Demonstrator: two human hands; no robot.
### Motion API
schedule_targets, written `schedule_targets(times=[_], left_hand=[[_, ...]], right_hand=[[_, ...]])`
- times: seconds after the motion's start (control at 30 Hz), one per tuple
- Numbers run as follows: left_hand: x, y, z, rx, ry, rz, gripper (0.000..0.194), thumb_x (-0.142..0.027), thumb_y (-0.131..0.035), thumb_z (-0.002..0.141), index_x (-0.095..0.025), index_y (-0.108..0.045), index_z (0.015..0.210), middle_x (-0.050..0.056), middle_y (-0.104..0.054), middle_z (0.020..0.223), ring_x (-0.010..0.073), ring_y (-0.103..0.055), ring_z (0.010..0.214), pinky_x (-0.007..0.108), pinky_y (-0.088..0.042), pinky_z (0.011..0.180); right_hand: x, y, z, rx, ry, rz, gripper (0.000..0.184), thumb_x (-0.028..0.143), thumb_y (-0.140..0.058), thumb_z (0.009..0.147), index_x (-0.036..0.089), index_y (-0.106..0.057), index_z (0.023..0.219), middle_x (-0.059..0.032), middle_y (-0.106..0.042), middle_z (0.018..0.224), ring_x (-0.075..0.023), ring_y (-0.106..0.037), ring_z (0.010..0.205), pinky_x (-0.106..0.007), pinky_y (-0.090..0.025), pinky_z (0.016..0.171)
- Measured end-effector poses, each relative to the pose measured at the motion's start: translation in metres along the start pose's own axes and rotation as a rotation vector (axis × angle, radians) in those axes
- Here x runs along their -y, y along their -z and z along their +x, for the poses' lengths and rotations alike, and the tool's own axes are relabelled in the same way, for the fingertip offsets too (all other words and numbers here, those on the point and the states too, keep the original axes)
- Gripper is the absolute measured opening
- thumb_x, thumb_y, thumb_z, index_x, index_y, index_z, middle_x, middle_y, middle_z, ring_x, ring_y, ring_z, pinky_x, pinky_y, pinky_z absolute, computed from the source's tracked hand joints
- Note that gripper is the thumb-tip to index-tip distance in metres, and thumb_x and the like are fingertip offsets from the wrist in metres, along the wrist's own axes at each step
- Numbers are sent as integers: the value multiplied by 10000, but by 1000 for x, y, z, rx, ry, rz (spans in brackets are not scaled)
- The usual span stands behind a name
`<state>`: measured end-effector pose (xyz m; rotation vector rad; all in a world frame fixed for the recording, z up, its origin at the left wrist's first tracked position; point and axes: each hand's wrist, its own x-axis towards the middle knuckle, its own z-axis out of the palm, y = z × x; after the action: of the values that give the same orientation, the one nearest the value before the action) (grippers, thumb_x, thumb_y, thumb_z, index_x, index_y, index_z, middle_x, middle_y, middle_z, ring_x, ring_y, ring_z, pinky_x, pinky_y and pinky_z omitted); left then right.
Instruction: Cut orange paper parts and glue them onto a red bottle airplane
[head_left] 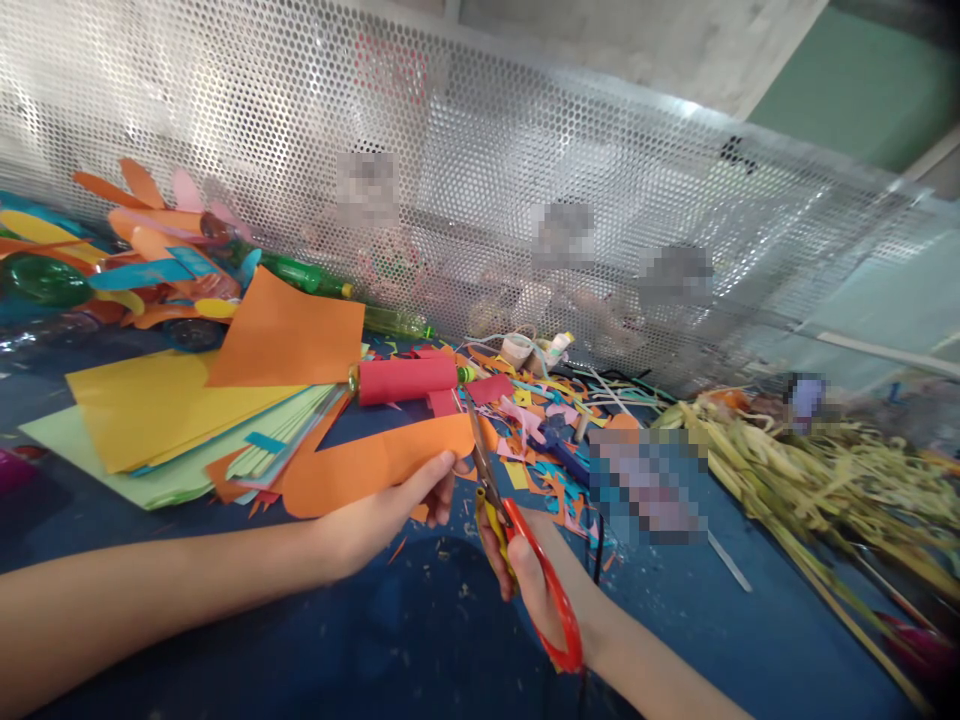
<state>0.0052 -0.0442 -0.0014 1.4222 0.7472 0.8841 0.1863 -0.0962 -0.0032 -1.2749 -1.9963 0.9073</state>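
Note:
My left hand pinches a long orange paper strip with a rounded left end, thumb on top. In my right hand is a pair of scissors with red and yellow handles. Their blades are at the strip's right end and look slightly parted. Just behind the strip lies a bottle wrapped in red paper, with a green cap at its right end.
Stacked coloured paper lies at left, an orange sheet on top. Behind it are bottle crafts with paper wings. Paper scraps cover the middle. Dried plant strips are at right. A perforated metal screen stands behind.

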Motion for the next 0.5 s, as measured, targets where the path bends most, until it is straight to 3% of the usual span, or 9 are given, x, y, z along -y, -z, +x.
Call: schedule_targets(times=[0.2, 0.5], left_hand=[[10, 2, 4, -51, -18, -140, 268, -382, -432, 872, -162, -577, 821, -17, -524, 643, 119, -516, 575, 248, -427, 568], [14, 5, 9, -84, -45, -259, 228, -351, -508, 837, -150, -584, 758, -2, -544, 672, 123, -519, 602, 249, -439, 553]], right_hand=[[0, 3, -1, 26, -24, -43, 601, 728, -138, 792, 190, -362, 646, 20, -349, 566, -106, -327, 508, -244, -271, 459], [1, 5, 2, -2, -12, -106, 610, 724, -144, 796, 188, -356, 598, 20, -352, 541, -96, -323, 488, -230, -257, 436]])
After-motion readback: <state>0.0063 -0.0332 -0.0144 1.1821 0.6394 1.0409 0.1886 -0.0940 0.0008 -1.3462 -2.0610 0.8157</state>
